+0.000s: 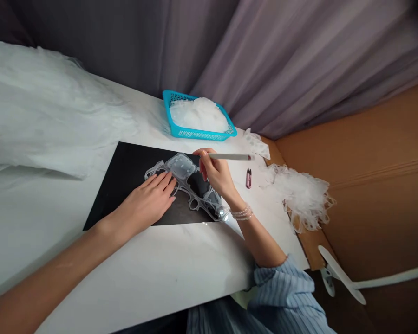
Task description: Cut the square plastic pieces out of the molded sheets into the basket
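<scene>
My left hand (149,200) lies flat, fingers stretched, on the near edge of a sheer whitish cutwork piece (181,165) with holes and looping borders. Beneath this piece is a black mat (116,185). Above its right part, my right hand (216,175) grips a slim white pen-shaped tool (231,157), its blunt end pointing right. The fingers hide the tool's working tip, so I cannot tell whether it touches the fabric. Right of this hand lies a small pair of pink-handled thread snips (248,178).
A blue plastic basket (202,135) of white sheer pieces stands behind the mat. White tulle-like fabric (48,111) covers the table's left side. Lacy scraps (304,195) pile at the right edge by a brown panel (369,162). A white clamp with an arm (341,273) sits lower right.
</scene>
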`<act>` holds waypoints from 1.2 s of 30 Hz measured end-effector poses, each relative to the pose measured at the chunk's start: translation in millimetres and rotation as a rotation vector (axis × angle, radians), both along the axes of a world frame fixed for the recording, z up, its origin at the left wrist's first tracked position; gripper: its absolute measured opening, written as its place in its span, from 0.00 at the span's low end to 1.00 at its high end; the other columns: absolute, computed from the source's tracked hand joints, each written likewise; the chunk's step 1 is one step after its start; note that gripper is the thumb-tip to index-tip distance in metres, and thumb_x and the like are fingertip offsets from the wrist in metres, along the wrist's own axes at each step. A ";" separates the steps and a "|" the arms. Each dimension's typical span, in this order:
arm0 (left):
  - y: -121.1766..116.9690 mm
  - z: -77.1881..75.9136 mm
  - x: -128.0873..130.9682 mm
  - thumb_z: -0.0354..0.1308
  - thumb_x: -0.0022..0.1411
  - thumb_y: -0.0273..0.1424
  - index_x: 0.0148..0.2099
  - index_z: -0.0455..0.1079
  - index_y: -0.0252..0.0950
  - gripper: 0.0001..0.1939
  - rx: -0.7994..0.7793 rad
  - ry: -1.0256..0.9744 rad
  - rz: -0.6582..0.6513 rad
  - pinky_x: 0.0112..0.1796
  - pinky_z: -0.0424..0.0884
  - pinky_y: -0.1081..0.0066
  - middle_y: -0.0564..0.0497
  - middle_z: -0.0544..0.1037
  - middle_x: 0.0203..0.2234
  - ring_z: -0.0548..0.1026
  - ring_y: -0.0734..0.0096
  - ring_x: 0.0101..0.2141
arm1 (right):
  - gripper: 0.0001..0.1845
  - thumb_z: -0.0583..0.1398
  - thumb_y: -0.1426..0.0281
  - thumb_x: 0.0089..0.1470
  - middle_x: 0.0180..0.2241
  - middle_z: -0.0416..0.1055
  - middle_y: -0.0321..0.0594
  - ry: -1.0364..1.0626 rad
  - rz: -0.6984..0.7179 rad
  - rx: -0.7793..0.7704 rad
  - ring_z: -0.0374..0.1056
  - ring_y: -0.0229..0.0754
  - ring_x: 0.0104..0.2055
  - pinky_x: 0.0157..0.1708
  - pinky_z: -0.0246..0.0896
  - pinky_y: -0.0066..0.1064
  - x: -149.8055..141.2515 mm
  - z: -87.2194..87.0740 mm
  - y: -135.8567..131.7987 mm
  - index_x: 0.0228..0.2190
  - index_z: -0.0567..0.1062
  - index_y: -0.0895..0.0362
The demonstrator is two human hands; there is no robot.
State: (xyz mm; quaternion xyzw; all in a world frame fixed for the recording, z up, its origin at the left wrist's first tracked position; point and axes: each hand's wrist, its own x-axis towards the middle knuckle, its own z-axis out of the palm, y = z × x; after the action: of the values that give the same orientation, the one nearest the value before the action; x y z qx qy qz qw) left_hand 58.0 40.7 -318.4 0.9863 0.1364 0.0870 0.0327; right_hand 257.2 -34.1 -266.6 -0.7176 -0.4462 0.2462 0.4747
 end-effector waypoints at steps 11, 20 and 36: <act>8.7 3.5 -6.4 0.48 0.70 0.38 0.64 0.62 0.21 0.29 0.030 -0.121 -0.023 0.60 0.64 0.51 0.29 0.69 0.60 0.67 0.44 0.60 | 0.16 0.52 0.61 0.68 0.27 0.68 0.36 -0.244 0.248 0.054 0.64 0.38 0.29 0.33 0.61 0.31 -22.3 -20.8 17.2 0.41 0.76 0.57; 5.9 5.4 -2.1 0.45 0.72 0.36 0.63 0.64 0.19 0.27 0.079 -0.051 -0.027 0.59 0.65 0.53 0.29 0.70 0.58 0.66 0.44 0.61 | 0.10 0.55 0.69 0.66 0.28 0.70 0.36 -0.350 0.320 0.050 0.65 0.37 0.29 0.33 0.60 0.30 -24.1 -22.4 14.5 0.35 0.74 0.57; -3.1 4.2 -0.4 0.47 0.70 0.31 0.61 0.65 0.16 0.25 0.118 -0.086 0.032 0.58 0.68 0.56 0.27 0.71 0.58 0.69 0.45 0.59 | 0.09 0.51 0.70 0.69 0.34 0.71 0.40 -0.627 0.411 0.044 0.66 0.40 0.33 0.35 0.64 0.33 -26.9 -30.0 6.3 0.37 0.69 0.56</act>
State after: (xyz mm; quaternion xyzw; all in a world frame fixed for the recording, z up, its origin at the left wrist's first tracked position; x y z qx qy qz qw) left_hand 57.5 37.5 -314.2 0.9796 0.1451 0.1375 -0.0212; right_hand 230.3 -27.8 -296.6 -0.6432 -0.7098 0.0952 0.2709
